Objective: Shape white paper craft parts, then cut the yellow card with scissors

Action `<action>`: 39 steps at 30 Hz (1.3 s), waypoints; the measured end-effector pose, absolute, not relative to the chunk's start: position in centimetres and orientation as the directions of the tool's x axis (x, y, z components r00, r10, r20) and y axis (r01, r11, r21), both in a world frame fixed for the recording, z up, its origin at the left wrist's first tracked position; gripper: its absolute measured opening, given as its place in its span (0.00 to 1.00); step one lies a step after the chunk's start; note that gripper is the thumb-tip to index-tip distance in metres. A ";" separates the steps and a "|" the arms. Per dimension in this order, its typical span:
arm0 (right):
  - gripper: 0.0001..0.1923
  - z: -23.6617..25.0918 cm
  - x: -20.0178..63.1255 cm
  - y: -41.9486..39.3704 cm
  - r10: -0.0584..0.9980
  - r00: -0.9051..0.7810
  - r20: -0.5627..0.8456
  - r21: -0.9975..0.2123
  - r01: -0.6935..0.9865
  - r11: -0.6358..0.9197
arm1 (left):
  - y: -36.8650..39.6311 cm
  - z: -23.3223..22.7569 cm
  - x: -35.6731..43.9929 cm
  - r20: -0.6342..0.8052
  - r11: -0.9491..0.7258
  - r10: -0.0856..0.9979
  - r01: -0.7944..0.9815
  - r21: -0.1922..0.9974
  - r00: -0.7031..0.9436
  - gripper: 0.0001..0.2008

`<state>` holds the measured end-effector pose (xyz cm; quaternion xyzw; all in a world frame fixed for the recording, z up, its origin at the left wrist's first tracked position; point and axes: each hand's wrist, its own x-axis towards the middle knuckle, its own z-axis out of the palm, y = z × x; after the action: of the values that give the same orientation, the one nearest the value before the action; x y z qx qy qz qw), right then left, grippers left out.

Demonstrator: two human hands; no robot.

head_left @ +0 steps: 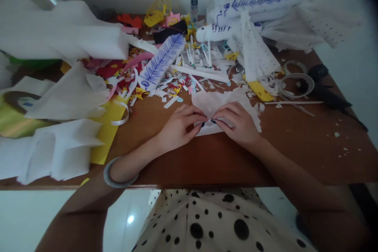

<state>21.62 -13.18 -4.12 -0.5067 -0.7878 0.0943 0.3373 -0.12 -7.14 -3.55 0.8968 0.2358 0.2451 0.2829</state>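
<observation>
A thin white sheet [236, 96] with ragged edges, like tissue paper, lies on the brown table in front of me. My left hand [184, 124] pinches at its middle, thumb and forefinger pressed together. From the other side my right hand [236, 122] pinches at nearly the same spot. The fingertips of both hands almost meet there. Whatever small fold or piece sits between them is too small to make out. Just behind the sheet lie paper scraps and a white strip with blue feather-like drawing [162, 63].
A glue bottle [194, 4] with a blue cap stands at the back. Rolls of tape [297, 85], a yellow cutter [260, 90] and black scissors [330, 94] lie right. White foam sheets [67, 35] and yellow paper [108, 138] fill the left. Decorated white paper shapes [265, 4] rest back right.
</observation>
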 end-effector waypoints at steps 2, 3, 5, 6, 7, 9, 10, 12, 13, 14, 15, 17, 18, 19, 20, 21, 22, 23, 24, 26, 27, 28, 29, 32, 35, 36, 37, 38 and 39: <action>0.05 -4.1 21.5 -13.2 0.859 -0.265 0.438 -0.476 0.743 0.471 | -7.3 -3.5 -0.1 0.286 -0.724 0.562 0.295 0.623 0.776 0.12; 0.05 -4.0 21.5 -13.2 0.859 -0.262 0.441 -0.471 0.747 0.470 | -7.3 -3.5 -0.1 0.276 -0.722 0.567 0.308 0.619 0.776 0.13; 0.05 -4.0 21.5 -13.2 0.864 -0.237 0.444 -0.477 0.754 0.451 | -7.4 -3.6 0.0 0.262 -0.716 0.588 0.341 0.609 0.766 0.15; 0.05 -4.0 21.6 -13.2 0.869 -0.220 0.444 -0.487 0.754 0.440 | -7.3 -3.7 -0.1 0.256 -0.709 0.602 0.358 0.607 0.757 0.16; 0.05 -4.0 21.6 -13.2 0.874 -0.205 0.440 -0.500 0.753 0.429 | -7.2 -3.8 -0.1 0.249 -0.699 0.619 0.377 0.608 0.745 0.18; 0.05 -4.1 21.8 -13.1 0.883 -0.178 0.434 -0.528 0.744 0.409 | -6.9 -4.1 -0.3 0.243 -0.681 0.650 0.409 0.608 0.720 0.22; 0.05 -4.1 21.9 -13.1 0.888 -0.165 0.429 -0.543 0.739 0.400 | -6.7 -4.2 -0.4 0.244 -0.679 0.659 0.422 0.601 0.712 0.24; 0.05 -4.0 22.1 -13.1 0.905 -0.135 0.403 -0.582 0.726 0.367 | -6.3 -4.4 -0.6 0.233 -0.697 0.646 0.436 0.570 0.727 0.28; 0.04 -4.0 22.2 -13.1 0.920 -0.123 0.372 -0.609 0.715 0.342 | -6.1 -4.6 -0.7 0.222 -0.714 0.626 0.435 0.549 0.748 0.31; 0.04 -3.9 22.2 -13.2 0.938 -0.122 0.325 -0.642 0.699 0.314 | -6.0 -4.7 -0.7 0.205 -0.730 0.605 0.433 0.528 0.770 0.33; 0.04 -3.8 22.2 -13.2 0.954 -0.135 0.266 -0.678 0.678 0.285 | -6.0 -4.8 -0.7 0.186 -0.743 0.587 0.434 0.510 0.788 0.36; 0.04 -3.7 22.0 -13.3 0.969 -0.198 0.144 -0.736 0.633 0.239 | -6.1 -5.1 -0.7 0.148 -0.756 0.570 0.446 0.480 0.808 0.39; 0.04 -3.7 21.8 -13.3 0.967 -0.236 0.096 -0.750 0.622 0.226 | -6.3 -5.2 -0.6 0.133 -0.757 0.569 0.454 0.469 0.812 0.40; 0.04 -3.8 21.7 -13.3 0.961 -0.270 0.057 -0.752 0.622 0.219 | -6.4 -5.3 -0.5 0.118 -0.757 0.569 0.463 0.461 0.813 0.40; 0.04 -3.8 21.6 -13.3 0.954 -0.299 0.022 -0.744 0.632 0.216 | -6.5 -5.3 -0.4 0.108 -0.756 0.571 0.470 0.455 0.814 0.40; 0.04 -3.9 21.5 -13.3 0.947 -0.322 -0.012 -0.730 0.650 0.212 | -6.6 -5.3 -0.3 0.100 -0.754 0.573 0.476 0.453 0.813 0.39; 0.04 -3.9 21.4 -13.2 0.939 -0.339 -0.052 -0.712 0.672 0.203 | -6.6 -5.3 -0.3 0.092 -0.751 0.575 0.480 0.454 0.813 0.38; 0.05 -3.9 21.5 -13.2 0.933 -0.349 -0.092 -0.697 0.692 0.190 | -6.7 -5.3 -0.3 0.083 -0.748 0.576 0.483 0.456 0.813 0.38; 0.05 -3.9 21.5 -13.1 0.926 -0.354 -0.128 -0.688 0.705 0.174 | -6.7 -5.2 -0.3 0.073 -0.745 0.576 0.486 0.457 0.814 0.37; 0.04 -3.6 21.8 -13.0 0.914 -0.360 -0.185 -0.694 0.706 0.138 | -6.7 -5.2 -0.2 0.058 -0.741 0.578 0.494 0.455 0.814 0.36; 0.04 -3.5 22.0 -13.0 0.906 -0.367 -0.212 -0.706 0.698 0.118 | -6.7 -5.2 -0.2 0.052 -0.740 0.580 0.500 0.450 0.813 0.36; 0.04 -3.3 22.2 -13.0 0.894 -0.378 -0.241 -0.720 0.687 0.097 | -6.8 -5.2 -0.2 0.049 -0.739 0.584 0.506 0.444 0.811 0.36; 0.03 -3.2 22.4 -13.0 0.883 -0.388 -0.264 -0.731 0.678 0.079 | -6.9 -5.2 -0.1 0.047 -0.739 0.587 0.511 0.440 0.808 0.37; 0.02 -3.2 22.5 -12.8 0.897 -0.377 -0.229 -0.737 0.670 0.094 | -7.5 -5.2 0.2 0.046 -0.734 0.596 0.521 0.436 0.801 0.37; 0.03 -3.8 22.1 -12.6 0.937 -0.348 -0.019 -0.687 0.686 0.241 | -8.1 -5.2 0.5 0.060 -0.730 0.611 0.532 0.429 0.789 0.37; 0.04 -4.1 21.8 -12.5 0.937 -0.349 0.037 -0.663 0.693 0.284 | -8.2 -5.3 0.6 0.068 -0.730 0.614 0.533 0.428 0.786 0.36; 0.04 -4.4 21.6 -12.4 0.931 -0.357 0.073 -0.642 0.698 0.317 | -8.3 -5.3 0.6 0.074 -0.730 0.616 0.533 0.429 0.784 0.36; 0.04 -4.7 21.3 -12.4 0.926 -0.367 0.088 -0.627 0.702 0.338 | -8.4 -5.4 0.6 0.078 -0.730 0.616 0.531 0.431 0.784 0.36; 0.05 -4.9 21.0 -12.4 0.921 -0.380 0.088 -0.616 0.706 0.350 | -8.4 -5.5 0.6 0.081 -0.729 0.616 0.529 0.435 0.783 0.36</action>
<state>21.04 -12.37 -4.87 -0.5131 -0.7925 0.2485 0.2165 0.62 -8.44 -5.53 0.9232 0.3101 0.1106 0.1984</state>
